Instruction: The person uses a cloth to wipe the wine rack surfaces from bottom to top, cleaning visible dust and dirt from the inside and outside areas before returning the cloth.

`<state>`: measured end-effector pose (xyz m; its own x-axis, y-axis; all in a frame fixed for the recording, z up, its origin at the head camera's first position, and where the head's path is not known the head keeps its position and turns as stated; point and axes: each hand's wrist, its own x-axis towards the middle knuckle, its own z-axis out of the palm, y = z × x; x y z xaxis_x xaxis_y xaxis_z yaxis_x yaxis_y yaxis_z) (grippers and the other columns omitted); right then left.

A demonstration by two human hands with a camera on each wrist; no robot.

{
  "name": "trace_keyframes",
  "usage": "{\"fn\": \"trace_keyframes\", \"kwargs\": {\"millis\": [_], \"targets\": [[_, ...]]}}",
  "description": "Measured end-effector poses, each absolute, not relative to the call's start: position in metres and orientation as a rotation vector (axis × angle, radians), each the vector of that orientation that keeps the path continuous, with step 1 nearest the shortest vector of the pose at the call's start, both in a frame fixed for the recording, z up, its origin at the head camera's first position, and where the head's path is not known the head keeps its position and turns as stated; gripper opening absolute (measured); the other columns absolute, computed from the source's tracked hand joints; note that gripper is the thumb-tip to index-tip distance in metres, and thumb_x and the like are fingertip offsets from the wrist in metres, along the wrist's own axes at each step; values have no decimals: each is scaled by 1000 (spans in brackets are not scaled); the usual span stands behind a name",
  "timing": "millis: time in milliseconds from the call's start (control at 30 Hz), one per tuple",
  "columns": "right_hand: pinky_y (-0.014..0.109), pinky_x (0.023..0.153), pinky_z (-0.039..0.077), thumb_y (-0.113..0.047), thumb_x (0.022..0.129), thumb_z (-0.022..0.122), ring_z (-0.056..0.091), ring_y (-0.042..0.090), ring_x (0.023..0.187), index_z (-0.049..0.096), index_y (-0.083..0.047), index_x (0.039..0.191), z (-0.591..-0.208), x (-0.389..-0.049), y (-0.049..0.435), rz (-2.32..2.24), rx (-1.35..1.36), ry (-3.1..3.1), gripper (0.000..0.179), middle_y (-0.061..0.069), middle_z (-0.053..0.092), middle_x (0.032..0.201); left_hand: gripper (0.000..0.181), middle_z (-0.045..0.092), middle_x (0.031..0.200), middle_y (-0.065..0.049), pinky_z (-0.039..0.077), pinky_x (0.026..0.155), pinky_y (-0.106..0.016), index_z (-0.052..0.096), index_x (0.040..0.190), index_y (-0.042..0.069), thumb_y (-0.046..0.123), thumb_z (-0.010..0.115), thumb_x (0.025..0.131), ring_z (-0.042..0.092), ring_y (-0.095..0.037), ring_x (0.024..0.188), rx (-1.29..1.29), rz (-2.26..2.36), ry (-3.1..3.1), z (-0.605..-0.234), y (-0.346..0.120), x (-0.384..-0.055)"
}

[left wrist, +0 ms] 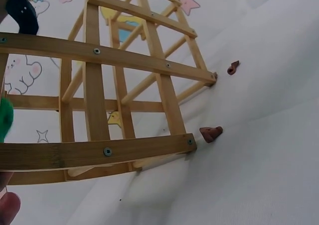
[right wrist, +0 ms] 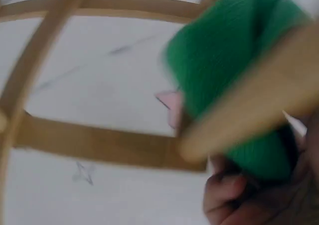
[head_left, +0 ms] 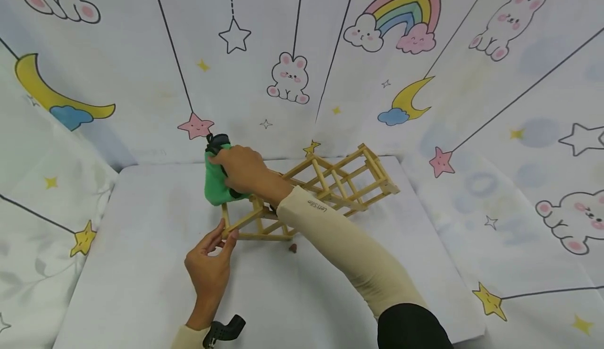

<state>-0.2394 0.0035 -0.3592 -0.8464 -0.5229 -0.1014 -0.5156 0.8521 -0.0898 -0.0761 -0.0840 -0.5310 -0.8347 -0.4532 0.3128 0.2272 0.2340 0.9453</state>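
A slatted wooden rack [head_left: 264,237] lies at an angle across the white table, its bars joined by screws that show in the left wrist view. My left hand [head_left: 207,268] pinches the rack's near left corner between thumb and fingers. Above that left end, my right hand [head_left: 243,168] grips a soft green cloth item [head_left: 214,184] with black parts at its top and side. Fuzzy green fabric [right wrist: 219,56] fills much of the right wrist view, partly covered by a blurred wooden bar [right wrist: 249,100]. Its exact kind does not show.
Small brown pieces [left wrist: 211,133] lie near the rack on the white table [head_left: 141,265]. A white cloth backdrop [head_left: 340,87] printed with rabbits, stars and moons rises behind the table and along its sides.
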Motion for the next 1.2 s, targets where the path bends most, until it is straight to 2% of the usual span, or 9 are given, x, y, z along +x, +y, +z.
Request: {"fn": "trace_keyframes", "kwargs": {"millis": [100, 167, 233, 400, 600, 767, 867, 1033, 1200], "targets": [[34, 70, 60, -18, 106, 66, 72, 21, 103, 66, -30, 147, -346, -238, 9, -40, -788, 3085, 43, 5, 75, 130, 42, 83, 110, -7, 50, 73, -16, 80, 126, 15, 15, 91, 86, 70, -1, 79, 208, -1667, -1974, -536, -86, -77], [35, 68, 60, -15, 107, 63, 73, 23, 95, 67, -31, 145, -339, -237, 12, -54, -780, 3204, 41, 7, 76, 124, 43, 83, 108, -8, 51, 76, -17, 79, 127, 15, 14, 91, 86, 70, 0, 82, 202, -1663, -1978, -536, -86, -76], [34, 71, 60, -18, 107, 66, 74, 23, 98, 61, -36, 151, -336, -235, 14, -147, -810, 3230, 48, 8, 75, 130, 44, 83, 105, -9, 49, 80, -20, 78, 128, 15, 13, 91, 86, 70, 1, 85, 198, -1651, -1984, -535, -86, -75], [30, 77, 57, -30, 100, 77, 70, 20, 114, 49, -44, 157, -346, -228, 15, -360, -969, 3000, 65, 5, 71, 142, 46, 84, 102, -6, 44, 77, -22, 78, 129, 19, 12, 90, 86, 66, 3, 92, 224, -1562, -2017, -536, -86, -69], [29, 78, 54, -17, 103, 71, 68, 16, 108, 55, -40, 153, -365, -221, 17, -199, -1048, 2829, 58, -1, 71, 142, 29, 83, 101, -7, 43, 77, -21, 84, 114, 11, 10, 90, 86, 66, 5, 96, 273, -1470, -1959, -540, -86, -64], [31, 91, 56, -20, 99, 78, 59, 15, 123, 62, -43, 145, -365, -216, 22, -111, -1075, 2676, 54, -7, 69, 143, 21, 83, 97, -9, 40, 75, -23, 84, 104, 7, 9, 91, 84, 66, 7, 93, 281, -1464, -1930, -542, -85, -63], [30, 85, 56, -21, 98, 80, 58, 15, 119, 63, -46, 143, -364, -216, 22, -167, -1097, 2682, 55, -8, 71, 137, 19, 83, 95, -10, 40, 73, -24, 84, 100, 7, 6, 92, 83, 66, 7, 89, 263, -1463, -1918, -542, -85, -63], [26, 72, 54, -21, 103, 73, 60, 18, 109, 57, -42, 152, -374, -215, 19, -427, -1055, 2986, 56, 3, 72, 135, 21, 83, 96, -10, 39, 72, -22, 85, 100, 7, 3, 92, 81, 65, 8, 87, 252, -1477, -1918, -541, -86, -63], [23, 72, 54, -14, 108, 63, 60, 17, 114, 59, -41, 150, -388, -212, 14, -361, -1060, 2984, 50, 4, 72, 134, 22, 83, 96, -11, 41, 70, -22, 85, 100, 6, 0, 91, 80, 65, 8, 85, 271, -1473, -1930, -542, -86, -64]]}}
